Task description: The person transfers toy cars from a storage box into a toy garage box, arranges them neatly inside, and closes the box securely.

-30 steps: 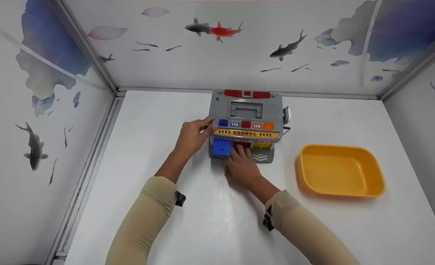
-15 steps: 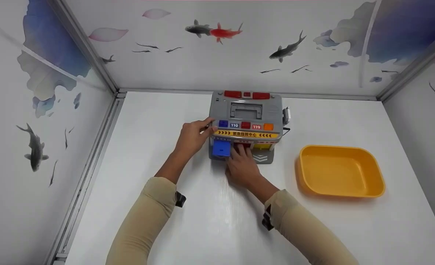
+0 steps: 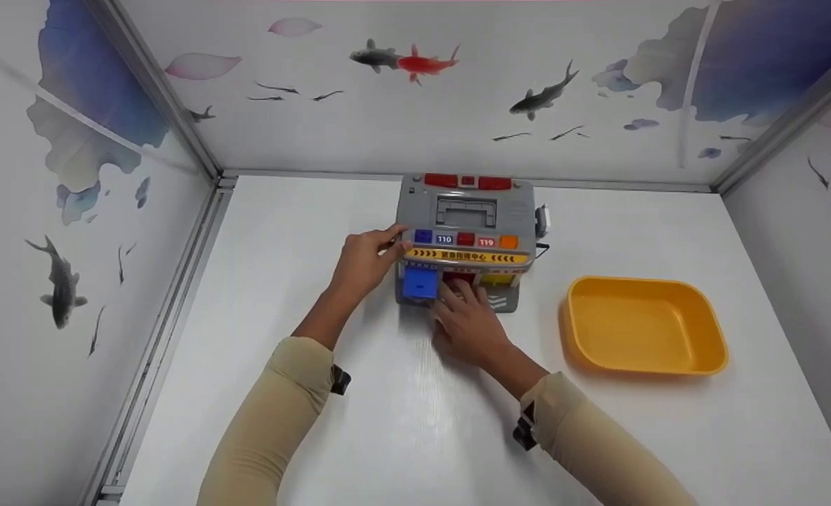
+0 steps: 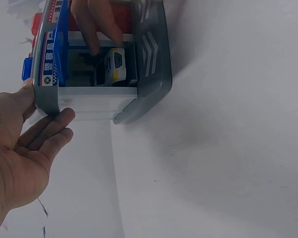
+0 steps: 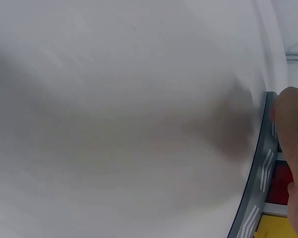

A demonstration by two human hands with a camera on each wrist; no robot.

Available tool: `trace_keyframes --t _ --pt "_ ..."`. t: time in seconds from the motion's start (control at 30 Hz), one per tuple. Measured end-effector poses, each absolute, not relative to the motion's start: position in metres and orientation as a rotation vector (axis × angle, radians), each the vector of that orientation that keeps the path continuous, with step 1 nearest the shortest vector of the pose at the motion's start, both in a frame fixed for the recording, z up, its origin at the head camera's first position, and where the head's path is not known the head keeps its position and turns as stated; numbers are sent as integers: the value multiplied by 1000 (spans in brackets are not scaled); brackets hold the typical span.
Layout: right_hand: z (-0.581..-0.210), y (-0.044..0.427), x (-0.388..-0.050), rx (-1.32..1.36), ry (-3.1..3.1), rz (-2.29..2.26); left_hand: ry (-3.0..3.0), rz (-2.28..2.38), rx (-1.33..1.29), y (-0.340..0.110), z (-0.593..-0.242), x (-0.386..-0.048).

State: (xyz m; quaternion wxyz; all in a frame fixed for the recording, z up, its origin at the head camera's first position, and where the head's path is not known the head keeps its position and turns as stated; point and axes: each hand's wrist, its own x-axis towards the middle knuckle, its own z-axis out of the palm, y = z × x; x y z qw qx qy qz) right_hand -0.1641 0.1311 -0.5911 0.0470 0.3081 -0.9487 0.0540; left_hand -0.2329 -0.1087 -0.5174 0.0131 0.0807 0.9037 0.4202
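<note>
A grey toy garage (image 3: 468, 211) with coloured buttons on its roof stands against the back wall. Its blue door (image 3: 421, 282) is raised; the red door (image 5: 280, 183) and yellow door (image 3: 497, 279) beside it are down. Inside the blue bay sits a small white and black toy car (image 4: 115, 65). My left hand (image 3: 364, 261) holds the garage's left edge between thumb and fingers. My right hand (image 3: 473, 323) is at the garage front, and in the left wrist view its extended fingers (image 4: 105, 22) reach into the bay by the toy car. Whether they touch it is unclear.
To the right of the garage, a yellow plastic tub (image 3: 643, 323) rests on the white table (image 3: 401, 422). A small white handset-like part (image 3: 542, 221) juts from the garage's right side. Walls printed with fish (image 3: 543, 98) enclose the table.
My right hand has shifted slightly, its fingers more spread and its forearm a little further right. The left hand keeps its hold on the garage, and the blue door stays raised.
</note>
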Motion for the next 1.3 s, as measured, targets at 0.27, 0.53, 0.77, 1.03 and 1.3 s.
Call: trace_keyframes --t 0.27,0.53,0.77,1.03,1.3 --pt "-571 151 -161 970 -2577 344 2795 1280 230 -109 -514 -235" --pt "-543 139 -176 901 -2478 370 2807 1211 241 -110 -512 -235" --pt "-536 121 -186 892 -2548 244 2827 1189 252 -109 -512 -235" --pt "-545 114 -194 828 -2589 41 2835 1202 300 -106 -513 -236" --pt "-562 110 -203 815 -2474 -92 2849 1213 302 -107 -513 -236"
